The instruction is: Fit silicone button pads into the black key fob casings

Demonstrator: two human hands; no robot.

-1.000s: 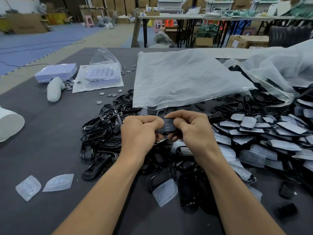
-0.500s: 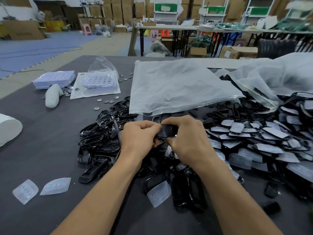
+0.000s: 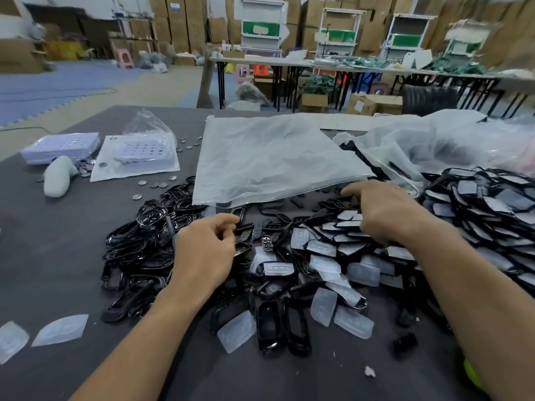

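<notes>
Hands apart: the right hand (image 3: pixel 379 211) rests spread on the fitted pile (image 3: pixel 486 204), while the left hand (image 3: pixel 204 250), loosely curled, grip unclear, sits nearer the empty casings (image 3: pixel 133 256) leftward, with pads (image 3: pixel 279 269) between both.

Casings (image 3: pixel 136 256) heaped left; pads (image 3: pixel 362 273) right; bag (image 3: pixel 275 157) behind.

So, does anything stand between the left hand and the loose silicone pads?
Nothing visible does. The silicone pads lie uncovered on top of the black casings, just right of the left hand; the plastic bag lies farther back.
</notes>
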